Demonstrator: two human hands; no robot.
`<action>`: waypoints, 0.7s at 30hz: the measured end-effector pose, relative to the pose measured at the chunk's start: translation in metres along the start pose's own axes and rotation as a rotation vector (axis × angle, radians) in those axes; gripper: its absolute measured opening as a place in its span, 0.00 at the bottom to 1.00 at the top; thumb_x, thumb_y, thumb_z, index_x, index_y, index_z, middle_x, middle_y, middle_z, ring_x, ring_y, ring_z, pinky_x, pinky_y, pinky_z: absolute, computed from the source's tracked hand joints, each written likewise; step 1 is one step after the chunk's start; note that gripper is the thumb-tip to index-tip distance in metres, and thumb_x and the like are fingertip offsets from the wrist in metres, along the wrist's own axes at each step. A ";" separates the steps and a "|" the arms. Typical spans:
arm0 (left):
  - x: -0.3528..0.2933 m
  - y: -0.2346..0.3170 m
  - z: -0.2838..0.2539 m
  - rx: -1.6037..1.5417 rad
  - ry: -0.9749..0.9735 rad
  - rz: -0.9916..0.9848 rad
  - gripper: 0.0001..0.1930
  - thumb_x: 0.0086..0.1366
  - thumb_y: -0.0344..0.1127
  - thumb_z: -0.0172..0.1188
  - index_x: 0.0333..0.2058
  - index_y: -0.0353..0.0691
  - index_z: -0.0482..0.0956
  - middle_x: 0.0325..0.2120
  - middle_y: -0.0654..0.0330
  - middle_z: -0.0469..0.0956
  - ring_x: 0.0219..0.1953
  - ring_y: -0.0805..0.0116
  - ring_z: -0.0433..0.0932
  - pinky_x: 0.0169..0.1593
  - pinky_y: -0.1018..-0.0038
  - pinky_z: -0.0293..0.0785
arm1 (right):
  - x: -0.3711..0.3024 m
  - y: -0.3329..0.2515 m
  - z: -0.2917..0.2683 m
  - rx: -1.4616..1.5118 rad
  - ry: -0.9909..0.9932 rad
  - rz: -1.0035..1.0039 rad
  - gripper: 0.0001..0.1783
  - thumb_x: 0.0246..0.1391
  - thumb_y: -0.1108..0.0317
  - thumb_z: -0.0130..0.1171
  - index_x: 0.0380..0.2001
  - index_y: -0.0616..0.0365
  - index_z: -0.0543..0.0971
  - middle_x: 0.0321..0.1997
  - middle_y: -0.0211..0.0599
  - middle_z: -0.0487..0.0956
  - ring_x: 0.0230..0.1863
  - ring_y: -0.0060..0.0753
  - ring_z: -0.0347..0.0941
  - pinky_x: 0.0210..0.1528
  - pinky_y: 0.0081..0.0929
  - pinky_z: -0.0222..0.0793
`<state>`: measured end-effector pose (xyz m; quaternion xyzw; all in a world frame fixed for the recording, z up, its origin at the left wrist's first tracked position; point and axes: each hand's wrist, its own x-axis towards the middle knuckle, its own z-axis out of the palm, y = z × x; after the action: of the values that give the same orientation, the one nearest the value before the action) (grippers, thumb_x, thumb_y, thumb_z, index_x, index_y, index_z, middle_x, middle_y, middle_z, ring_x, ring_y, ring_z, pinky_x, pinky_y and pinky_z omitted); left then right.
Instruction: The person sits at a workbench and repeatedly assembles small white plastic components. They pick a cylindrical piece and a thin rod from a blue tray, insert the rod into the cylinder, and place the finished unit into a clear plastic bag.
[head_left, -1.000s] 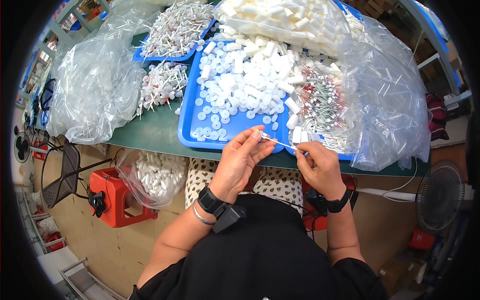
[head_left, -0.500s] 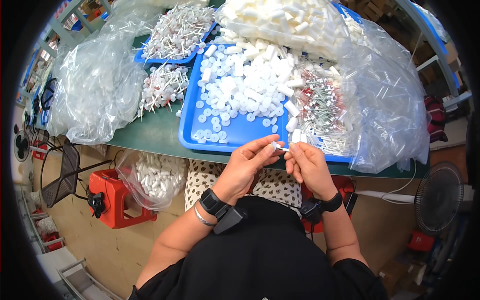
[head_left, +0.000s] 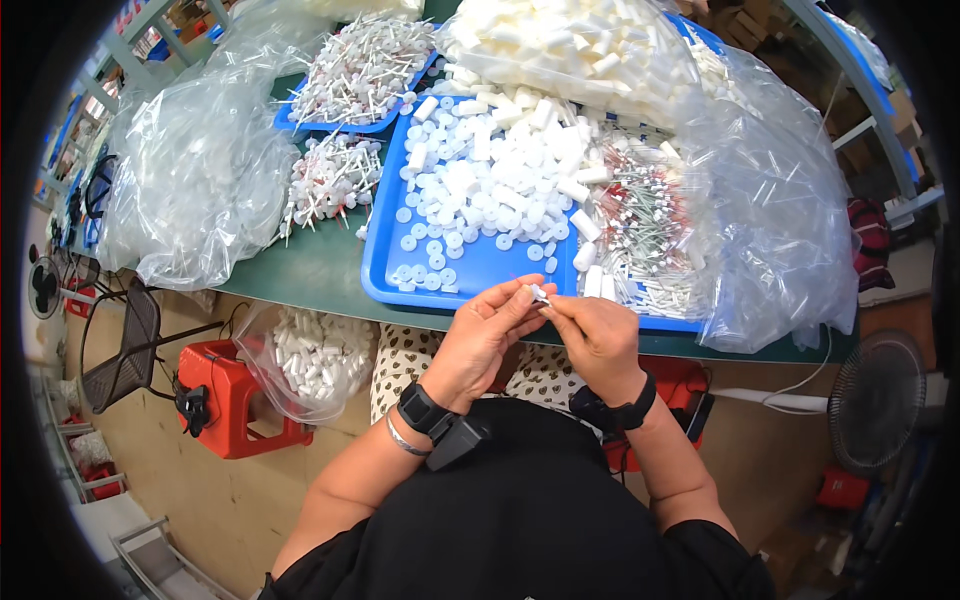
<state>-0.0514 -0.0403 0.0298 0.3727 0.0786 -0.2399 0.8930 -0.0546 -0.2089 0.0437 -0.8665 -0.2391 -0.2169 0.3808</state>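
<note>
In front of the blue tray's (head_left: pixel 375 270) near edge, my two hands meet at the fingertips. Thumb and fingers of my left hand (head_left: pixel 478 340) pinch a small whitish plastic disc (head_left: pixel 539 294). My right hand (head_left: pixel 600 335), its back turned up, closes its fingertips against the lower side of that piece; what they grip is hidden. Translucent white discs (head_left: pixel 437 262) lie loose in the tray just beyond my hands. White foam-like cylinders (head_left: pixel 585 225) are among them, and thin rods with red and white parts (head_left: pixel 640 200) are heaped at the tray's right.
A clear bag of white cylinders (head_left: pixel 570 45) bulges over the tray's back. Clear plastic bags (head_left: pixel 205 180) flank it left and right. A smaller blue tray (head_left: pixel 375 125) holds heaped white stick parts. Below the green table (head_left: pixel 300 285) are a red stool (head_left: pixel 215 400) and another bag (head_left: pixel 320 360).
My right hand has turned over and moved left, closer to my left fingertips. The thin white rod that showed between the hands is now mostly covered. My left hand still pinches the disc.
</note>
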 end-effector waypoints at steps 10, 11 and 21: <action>0.021 0.130 -0.092 0.618 0.506 0.785 0.16 0.66 0.38 0.60 0.48 0.33 0.77 0.46 0.56 0.79 0.50 0.66 0.75 0.54 0.71 0.68 | 0.018 0.063 -0.057 -0.566 -0.075 0.093 0.05 0.47 0.75 0.60 0.30 0.60 0.79 0.32 0.41 0.77 0.36 0.45 0.74 0.38 0.39 0.70; 0.024 0.141 -0.101 0.837 0.652 0.888 0.17 0.65 0.38 0.61 0.48 0.33 0.77 0.47 0.54 0.78 0.49 0.63 0.75 0.54 0.68 0.68 | 0.018 0.068 -0.060 -0.625 -0.107 0.103 0.04 0.46 0.75 0.59 0.29 0.60 0.78 0.31 0.41 0.76 0.36 0.45 0.73 0.38 0.39 0.70; 0.010 0.078 -0.061 1.755 0.097 0.542 0.12 0.54 0.33 0.67 0.37 0.37 0.81 0.31 0.54 0.76 0.37 0.56 0.75 0.42 0.66 0.72 | 0.008 0.069 -0.070 -0.436 -0.040 0.192 0.02 0.49 0.76 0.59 0.29 0.62 0.78 0.32 0.41 0.77 0.35 0.44 0.75 0.38 0.35 0.71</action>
<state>-0.0017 0.0460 0.0326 0.9320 -0.1844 0.0196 0.3114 -0.0221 -0.3013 0.0526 -0.9511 -0.1107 -0.2090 0.1989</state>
